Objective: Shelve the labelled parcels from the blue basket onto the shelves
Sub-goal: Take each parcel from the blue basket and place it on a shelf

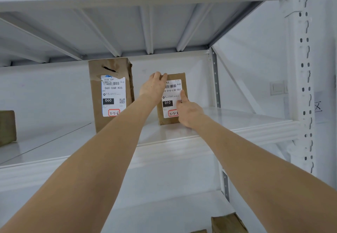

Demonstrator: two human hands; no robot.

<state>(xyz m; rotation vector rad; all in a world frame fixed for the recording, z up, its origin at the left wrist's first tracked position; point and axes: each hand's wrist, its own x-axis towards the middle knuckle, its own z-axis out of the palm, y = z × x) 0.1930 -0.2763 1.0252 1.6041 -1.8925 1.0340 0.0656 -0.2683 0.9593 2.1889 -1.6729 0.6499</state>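
Observation:
A small brown parcel (179, 79) with a white label marked 010 stands upright on the white shelf (228, 121). My left hand (153, 87) grips its top left corner. My right hand (187, 111) holds its lower right side, thumb lying across the label. To its left stands a taller brown parcel (109, 90), upright, labelled 060, apart from the small one. The blue basket is out of view.
Another brown parcel (7, 128) sits at the shelf's far left edge. A brown parcel (228, 222) lies on the shelf below, at the bottom right. A white perforated upright (305, 87) bounds the rack on the right. The shelf above hangs low overhead.

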